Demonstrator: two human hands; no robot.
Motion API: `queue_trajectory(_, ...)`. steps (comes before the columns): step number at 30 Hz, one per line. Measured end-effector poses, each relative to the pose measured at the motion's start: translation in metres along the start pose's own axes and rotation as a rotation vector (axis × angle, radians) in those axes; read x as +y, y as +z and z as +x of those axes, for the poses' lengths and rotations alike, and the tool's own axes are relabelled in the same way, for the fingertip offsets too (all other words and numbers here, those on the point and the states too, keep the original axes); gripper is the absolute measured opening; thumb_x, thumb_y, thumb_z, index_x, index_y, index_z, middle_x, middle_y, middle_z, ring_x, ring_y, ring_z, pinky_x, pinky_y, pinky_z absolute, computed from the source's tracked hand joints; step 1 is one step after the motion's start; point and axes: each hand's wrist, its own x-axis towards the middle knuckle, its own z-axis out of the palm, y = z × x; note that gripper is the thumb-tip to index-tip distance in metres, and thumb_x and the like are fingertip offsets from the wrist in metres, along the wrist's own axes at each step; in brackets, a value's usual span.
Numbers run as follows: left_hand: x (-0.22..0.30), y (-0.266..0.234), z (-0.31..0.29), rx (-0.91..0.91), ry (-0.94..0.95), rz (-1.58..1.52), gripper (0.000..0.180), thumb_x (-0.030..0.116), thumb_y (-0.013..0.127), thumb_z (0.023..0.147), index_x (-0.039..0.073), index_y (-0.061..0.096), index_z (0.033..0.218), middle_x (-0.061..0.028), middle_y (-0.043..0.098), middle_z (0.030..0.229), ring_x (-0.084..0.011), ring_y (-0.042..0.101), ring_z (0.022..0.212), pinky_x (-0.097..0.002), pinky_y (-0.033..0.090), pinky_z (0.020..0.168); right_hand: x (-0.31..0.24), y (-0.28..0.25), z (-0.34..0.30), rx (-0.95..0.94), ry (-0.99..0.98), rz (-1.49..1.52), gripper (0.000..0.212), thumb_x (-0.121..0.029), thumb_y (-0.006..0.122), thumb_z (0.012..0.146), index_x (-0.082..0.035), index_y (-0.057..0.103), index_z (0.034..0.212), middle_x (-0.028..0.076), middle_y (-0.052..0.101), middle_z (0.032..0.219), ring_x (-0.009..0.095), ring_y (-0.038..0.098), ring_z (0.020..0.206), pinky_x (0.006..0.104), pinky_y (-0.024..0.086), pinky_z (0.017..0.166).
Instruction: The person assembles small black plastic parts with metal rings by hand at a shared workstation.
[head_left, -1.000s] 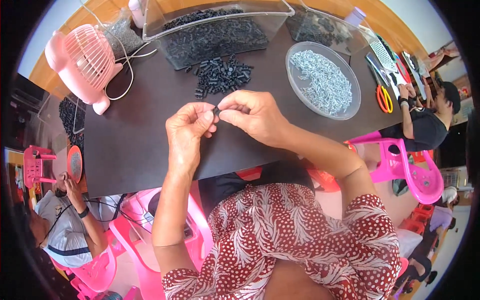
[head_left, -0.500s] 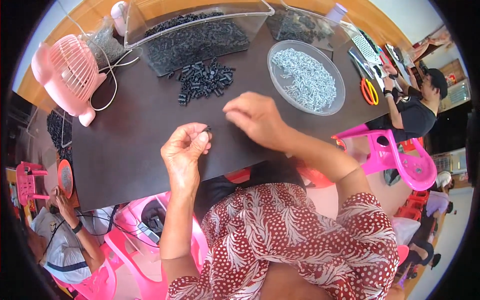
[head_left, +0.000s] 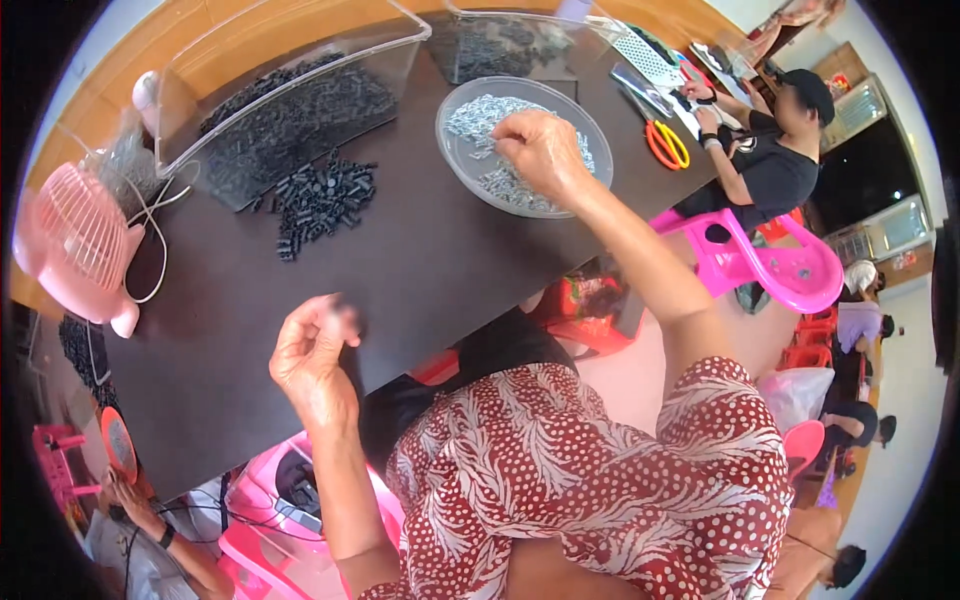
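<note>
the piece (head_left: 349, 303) is at the fingertips of my left hand (head_left: 312, 358), above the table (head_left: 420, 262) and near its front edge. thumb and fingers are pinched together on it with no gap that i can see. it is small, dark and blurred, and shows just past the tip of my thumb on the far side. which end points where i cannot tell, and the blur hides its long axis too.

what has changed is my right hand (head_left: 545, 155): a second ago it met the left at the piece, and half a second ago it was apart over bare table; now it is down at the bits (head_left: 467, 122), silvery and loose in the bowl (head_left: 460, 166). i take this to mean that the left is only keeping the piece while the right is busy with the bits. my right fingertips are bunched low over them; whether they are fully closed, or have hold of a bit, i cannot tell.

farther out, the pile (head_left: 320, 200) of short black tubes lies between the left hand and the clear bin (head_left: 424, 36), its tubes turned every which way. the scissors (head_left: 668, 146) lie right of the bowl, and the pink fan (head_left: 80, 238) stands at far left.
</note>
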Motion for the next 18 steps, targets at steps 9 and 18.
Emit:
queue_trajectory(9,-0.002,0.004,0.0,0.0,0.022,0.078,0.015,0.002,0.066,0.078,-0.002,0.063,0.092,-0.0084,0.062,0.077,-0.0117,0.055,0.062,-0.0222,0.045,0.055,0.016,0.03,0.011,-0.15,-0.135,-0.121,0.004,-0.012,0.062,0.068,-0.009,0.065,0.07,0.011,0.059,0.069,0.03,0.059,0.072,0.0413,0.047,0.064)
queue_trajectory(18,0.0,0.002,-0.001,0.024,0.01,0.079,0.013,0.001,0.065,0.078,-0.002,0.063,0.09,-0.0078,0.062,0.076,-0.0115,0.055,0.062,-0.022,0.045,0.054,0.012,0.04,0.018,-0.137,-0.451,-0.201,0.008,-0.008,0.061,0.062,-0.004,0.053,0.06,0.011,0.053,0.064,0.031,0.056,0.068,0.0418,0.046,0.062)
